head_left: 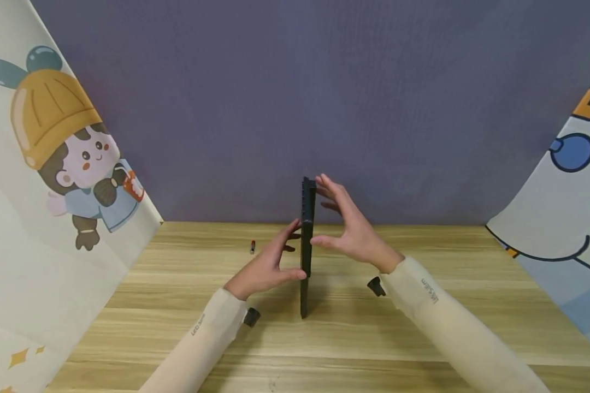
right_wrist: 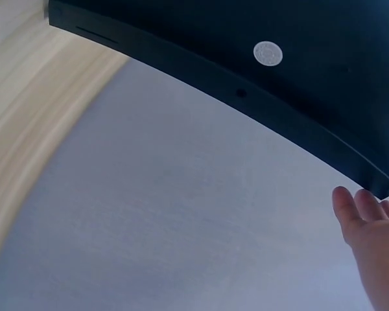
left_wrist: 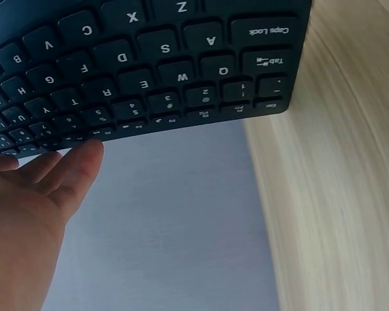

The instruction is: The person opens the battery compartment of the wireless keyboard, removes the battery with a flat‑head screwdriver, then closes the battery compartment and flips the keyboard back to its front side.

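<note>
A black keyboard [head_left: 307,229] stands on edge between the two hands, nearly edge-on in the head view. Its keys [left_wrist: 136,55] face the left hand and appear upside down in the left wrist view. The left hand [head_left: 265,267] touches the keyed side, fingers extended and fingertips along the function-key edge, with its thumb lower down. On the other side, the right hand [head_left: 354,229] has fingers and thumb spread at the plain back [right_wrist: 324,71], fingertips by one corner. A pale round sticker [right_wrist: 268,54] marks this back. Whether the keyboard touches the table is unclear.
A small red-and-dark object [head_left: 252,247] lies on the wood-grain table [head_left: 187,295], left of the keyboard. Behind the table rises a grey-purple backdrop [head_left: 295,98]. Panels with cartoon drawings flank both sides. A dark wrist device [head_left: 376,286] shows beneath the right cuff.
</note>
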### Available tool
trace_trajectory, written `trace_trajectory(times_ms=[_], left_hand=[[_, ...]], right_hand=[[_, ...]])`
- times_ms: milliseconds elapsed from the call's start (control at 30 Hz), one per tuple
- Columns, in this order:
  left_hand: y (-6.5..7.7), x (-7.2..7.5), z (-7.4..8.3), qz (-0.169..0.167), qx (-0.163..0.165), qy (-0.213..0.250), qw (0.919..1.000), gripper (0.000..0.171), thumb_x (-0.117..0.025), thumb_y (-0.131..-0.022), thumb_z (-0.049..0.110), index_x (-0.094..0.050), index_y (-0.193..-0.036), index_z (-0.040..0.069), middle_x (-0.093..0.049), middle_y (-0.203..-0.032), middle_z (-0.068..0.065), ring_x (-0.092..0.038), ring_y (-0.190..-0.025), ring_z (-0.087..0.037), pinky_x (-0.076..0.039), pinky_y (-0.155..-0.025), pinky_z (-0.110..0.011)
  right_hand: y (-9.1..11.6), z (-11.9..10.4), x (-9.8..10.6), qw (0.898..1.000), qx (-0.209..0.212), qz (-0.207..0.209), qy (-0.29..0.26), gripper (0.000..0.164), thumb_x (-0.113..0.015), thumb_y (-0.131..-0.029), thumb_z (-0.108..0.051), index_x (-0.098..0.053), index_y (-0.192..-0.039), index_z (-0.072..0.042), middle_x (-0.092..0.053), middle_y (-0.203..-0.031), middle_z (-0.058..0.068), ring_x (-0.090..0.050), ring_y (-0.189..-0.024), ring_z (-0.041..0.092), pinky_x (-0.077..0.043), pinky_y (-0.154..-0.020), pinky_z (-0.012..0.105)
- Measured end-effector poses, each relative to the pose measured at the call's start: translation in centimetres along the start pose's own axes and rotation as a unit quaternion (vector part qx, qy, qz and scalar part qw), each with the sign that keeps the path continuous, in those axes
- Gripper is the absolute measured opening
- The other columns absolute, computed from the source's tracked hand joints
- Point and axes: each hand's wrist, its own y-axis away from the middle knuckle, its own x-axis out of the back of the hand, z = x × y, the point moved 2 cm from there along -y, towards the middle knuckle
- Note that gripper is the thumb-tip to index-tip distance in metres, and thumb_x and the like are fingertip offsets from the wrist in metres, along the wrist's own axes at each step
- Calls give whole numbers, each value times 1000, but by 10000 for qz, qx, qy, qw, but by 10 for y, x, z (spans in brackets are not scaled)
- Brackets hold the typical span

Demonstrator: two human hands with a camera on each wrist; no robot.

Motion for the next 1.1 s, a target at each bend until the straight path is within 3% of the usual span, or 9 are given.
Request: trace_trajectory(times_ms=[133,267,500,700,867,1100], left_hand=[[-1,-4,-2,-32,-98,-3,9999,102,-76,-81,30,-5,-153,20,-14,-155,2,-26,-137,-18,-37,-100,-41],[-1,-9,-5,-99,-84,11,9999,102,-76,-81,33,-7,-153,16,-16,-155,1,-27,-136,-17,-39,-99,-39],[-4,-18,-11,-297,64,-200,9993,103,-74,-77,49,-8,-153,25,-21,-152,3,-33,-132,-13,-40,-97,-36],[-2,-25,-13,-580,435,-396,9966,106,-72,-76,54,-5,-153,24,-16,-154,1,-31,-134,-22,-37,-101,-38],[-1,-29,-13,-756,738,-478,9933,108,-70,-76,59,-1,-153,28,-13,-155,-1,-28,-135,-21,-33,-103,-45],[3,-39,-17,-1221,1151,-555,9843,111,-73,-76,53,2,-153,26,-9,-156,-8,-14,-139,-24,-26,-106,-50]], right_hand=[[0,-2,4,9999,-93,-65,86,104,-64,-81,-53,-12,-148,7,-20,-148,24,-27,-132,42,-30,-100,58],[0,-2,9,9996,-129,-169,189,100,-62,-83,-53,-13,-148,5,-20,-149,22,-26,-134,39,-29,-101,57],[7,19,20,9974,-203,-272,642,92,-54,-84,-62,-17,-152,-13,-23,-151,10,-25,-136,26,-31,-103,49],[15,18,30,9941,-593,-374,826,84,-47,-86,-66,-17,-153,-25,-21,-152,0,-22,-137,21,-27,-104,50],[23,15,41,9889,-942,-420,1069,79,-51,-88,-62,-18,-152,-30,-19,-153,-6,-20,-138,19,-23,-104,56],[38,16,56,9885,-952,-344,1121,76,-59,-90,-49,-23,-152,-26,-23,-152,-5,-24,-136,19,-26,-104,49]])
